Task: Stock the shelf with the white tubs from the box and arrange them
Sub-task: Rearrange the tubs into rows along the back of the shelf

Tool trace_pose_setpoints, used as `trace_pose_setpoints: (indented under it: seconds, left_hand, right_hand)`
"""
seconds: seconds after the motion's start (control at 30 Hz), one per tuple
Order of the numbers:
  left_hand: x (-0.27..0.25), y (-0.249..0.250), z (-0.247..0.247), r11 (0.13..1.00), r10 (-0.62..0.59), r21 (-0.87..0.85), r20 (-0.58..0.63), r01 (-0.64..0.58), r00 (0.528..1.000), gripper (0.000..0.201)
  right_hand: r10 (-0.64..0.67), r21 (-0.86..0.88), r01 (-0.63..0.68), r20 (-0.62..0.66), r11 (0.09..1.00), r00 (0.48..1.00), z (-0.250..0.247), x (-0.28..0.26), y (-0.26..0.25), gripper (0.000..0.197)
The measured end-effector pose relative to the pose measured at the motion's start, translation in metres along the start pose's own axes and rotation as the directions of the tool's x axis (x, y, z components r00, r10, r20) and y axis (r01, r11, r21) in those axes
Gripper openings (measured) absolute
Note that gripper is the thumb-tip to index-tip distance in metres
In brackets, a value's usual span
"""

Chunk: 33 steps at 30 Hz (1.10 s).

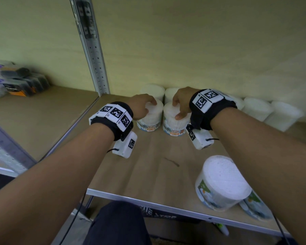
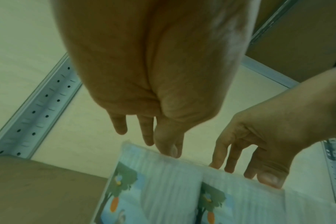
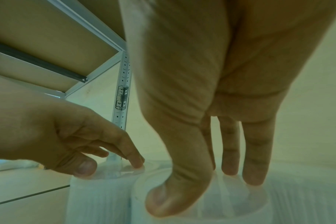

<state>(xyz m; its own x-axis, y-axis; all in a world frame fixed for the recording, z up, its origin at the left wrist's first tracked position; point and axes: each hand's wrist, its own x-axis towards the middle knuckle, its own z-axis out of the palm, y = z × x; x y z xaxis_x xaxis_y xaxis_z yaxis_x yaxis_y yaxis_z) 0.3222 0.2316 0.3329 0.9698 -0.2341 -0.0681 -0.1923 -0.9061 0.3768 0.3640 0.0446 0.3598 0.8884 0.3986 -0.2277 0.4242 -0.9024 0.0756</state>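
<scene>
White tubs: two upright, touching side by side at frame centre on the shelf [image 1: 148, 167], a row of tubs [image 1: 258, 108] behind. Largest tub [image 1: 221, 183] lower right, near the front edge. Left hand [image 1: 142, 106] grips the left tub [image 1: 149, 114] from above, fingers curled on its top; right hand [image 1: 181, 105] likewise grips the right tub [image 1: 173, 121].

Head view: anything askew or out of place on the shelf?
Yes. One tub near the front right edge of the shelf is tipped, leaning on another tub behind it. The rest stand upright. A dark smudge marks the board mid-shelf.
</scene>
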Motion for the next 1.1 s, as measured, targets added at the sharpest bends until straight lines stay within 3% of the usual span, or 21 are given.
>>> trace_pose_setpoints:
  seconds: [0.13, 0.23, 0.4, 0.73, 1.1]
  left_hand:
    - [0.001, 0.002, 0.006, 0.999, -0.038, -0.002, -0.143, 0.038, 0.989, 0.036]
    - [0.004, 0.004, 0.009, 0.996, -0.079, 0.029, -0.246, 0.089, 0.966, 0.043]
    - [0.007, 0.006, 0.011, 0.986, -0.099, 0.113, -0.175, 0.12, 0.98, 0.051]
    - [0.006, 0.003, -0.005, 0.996, -0.057, 0.071, -0.068, 0.062, 0.996, 0.047]
    - [0.007, 0.001, -0.008, 0.992, -0.042, 0.122, -0.031, 0.045, 0.999, 0.048]
  right_hand:
    - [0.001, 0.005, 0.0, -0.011, 1.0, 1.0, 0.0, -0.001, 0.0, 0.068]
    - [-0.006, -0.012, 0.006, -0.009, 1.0, 1.0, 0.002, 0.0, 0.001, 0.067]
    - [-0.007, 0.018, 0.007, -0.002, 1.0, 1.0, 0.004, 0.0, 0.003, 0.066]
    - [-0.021, 0.008, 0.021, -0.013, 1.0, 1.0, 0.001, -0.003, 0.001, 0.067]
    - [0.003, 0.026, -0.004, 0.021, 1.0, 1.0, -0.005, -0.012, -0.008, 0.067]
